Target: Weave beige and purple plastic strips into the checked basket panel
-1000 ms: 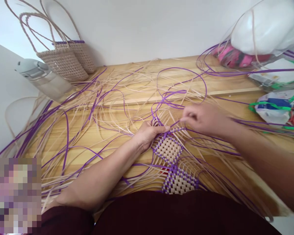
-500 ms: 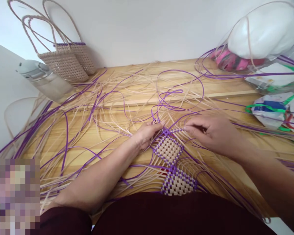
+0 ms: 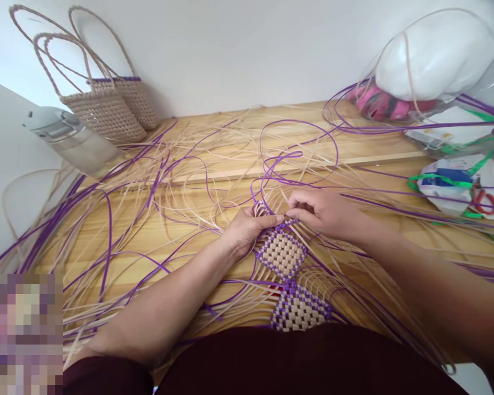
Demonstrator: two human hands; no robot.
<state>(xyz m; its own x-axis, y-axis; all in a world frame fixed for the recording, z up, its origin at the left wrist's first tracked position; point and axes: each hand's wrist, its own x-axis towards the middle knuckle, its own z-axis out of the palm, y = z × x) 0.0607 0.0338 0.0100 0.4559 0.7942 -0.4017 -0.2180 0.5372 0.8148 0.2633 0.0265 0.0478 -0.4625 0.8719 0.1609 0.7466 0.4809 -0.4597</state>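
Observation:
A woven piece (image 3: 282, 253) of beige and purple plastic strands lies in front of me, its knots forming a beige diamond with a purple-dotted border. A second diamond (image 3: 302, 310) joins it below, partly hidden by my dark shirt. My left hand (image 3: 247, 229) pinches the upper left edge of the piece, thumb on top. Close beside it, my right hand (image 3: 323, 211) has thumb and forefinger closed at the short purple-and-beige knotted row on the upper right edge. A thin strand seems to be between those fingertips, mostly hidden. Loose beige strands fan out from both sides.
Loose purple strands (image 3: 111, 236) and beige ones cover much of the wooden table (image 3: 148, 211). Two woven handbags (image 3: 107, 112) and a clear bottle (image 3: 82, 148) stand at the back left. Plastic bags (image 3: 440, 60) and a packet with green ribbon (image 3: 448, 184) are at the right.
My right hand has moved left and in, from the outer end of the knotted row to right beside my left thumb. My left thumb reaches slightly further right. The view has shifted slightly.

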